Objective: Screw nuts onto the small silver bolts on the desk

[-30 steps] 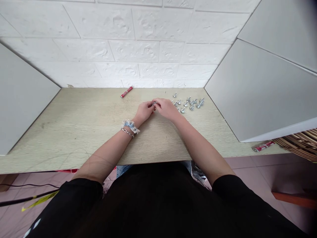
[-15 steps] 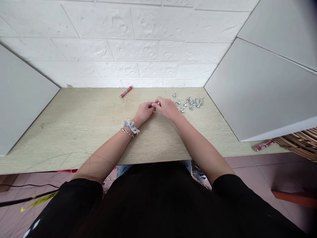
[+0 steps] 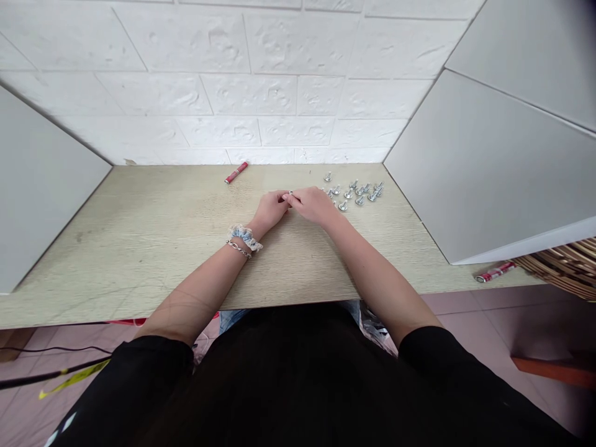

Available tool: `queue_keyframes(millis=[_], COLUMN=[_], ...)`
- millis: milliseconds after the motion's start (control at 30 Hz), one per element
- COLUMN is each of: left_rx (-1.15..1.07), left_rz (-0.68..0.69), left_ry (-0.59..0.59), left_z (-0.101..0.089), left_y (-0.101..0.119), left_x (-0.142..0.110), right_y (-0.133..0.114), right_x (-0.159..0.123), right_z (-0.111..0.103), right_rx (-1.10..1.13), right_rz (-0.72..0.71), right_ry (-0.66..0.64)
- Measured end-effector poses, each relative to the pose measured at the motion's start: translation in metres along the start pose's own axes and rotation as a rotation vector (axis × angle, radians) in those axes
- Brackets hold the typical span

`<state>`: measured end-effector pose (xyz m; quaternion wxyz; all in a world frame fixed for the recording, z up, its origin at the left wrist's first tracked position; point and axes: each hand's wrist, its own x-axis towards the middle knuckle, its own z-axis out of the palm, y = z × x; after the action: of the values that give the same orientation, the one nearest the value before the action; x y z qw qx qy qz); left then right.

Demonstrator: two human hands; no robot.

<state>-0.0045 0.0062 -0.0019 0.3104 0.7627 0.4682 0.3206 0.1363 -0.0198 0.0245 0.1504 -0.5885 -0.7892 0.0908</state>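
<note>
My left hand (image 3: 270, 211) and my right hand (image 3: 313, 205) meet over the table, fingertips touching. Both are closed in a pinch around a small metal bolt (image 3: 291, 192); only a silvery bit of it shows between the fingers, and the rest is hidden. Just right of my right hand lie several silvery bolts (image 3: 348, 194) with wide round bases, most with their shanks pointing up or tilted. A few of them are partly covered by that hand. On my left wrist are a pale blue scrunchie and a chain bracelet.
A red tube (image 3: 236, 172) lies near the white brick wall (image 3: 251, 93). Another red tube (image 3: 494, 272) rests at the right front by a wicker basket (image 3: 563, 267). Grey panels (image 3: 503, 167) bound the pale wooden table (image 3: 153, 236) on both sides.
My right hand has turned slightly, its knuckles lower and its fingers flatter over the bolt. My left hand stays almost in place. The loose bolts have not moved.
</note>
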Motion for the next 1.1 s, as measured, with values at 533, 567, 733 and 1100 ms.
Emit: queue_keyframes(millis=[533,567,733,1100], left_rx=[-0.022,-0.014,0.016,0.13], left_rz=[-0.04,-0.039,-0.035,-0.011], left_ry=[-0.004,-0.004,-0.017,-0.041], left_z=[-0.0005,-0.0006,-0.0005,0.0033], left_y=[0.0012,0.0014,0.0013,-0.0052], left_x=[-0.0001,-0.0001,0.0003,0.0024], right_y=[0.0035,0.0034,0.0055,0.0071], right_x=[0.0007,0.0008,0.003,0.0042], right_z=[0.0052,0.0053,0.0081,0.0081], right_rx=[0.182,0.183,0.18,0.172], right_rz=[-0.067,-0.067,-0.085,-0.008], right_ry=[0.135,0.131,0.122,0.076])
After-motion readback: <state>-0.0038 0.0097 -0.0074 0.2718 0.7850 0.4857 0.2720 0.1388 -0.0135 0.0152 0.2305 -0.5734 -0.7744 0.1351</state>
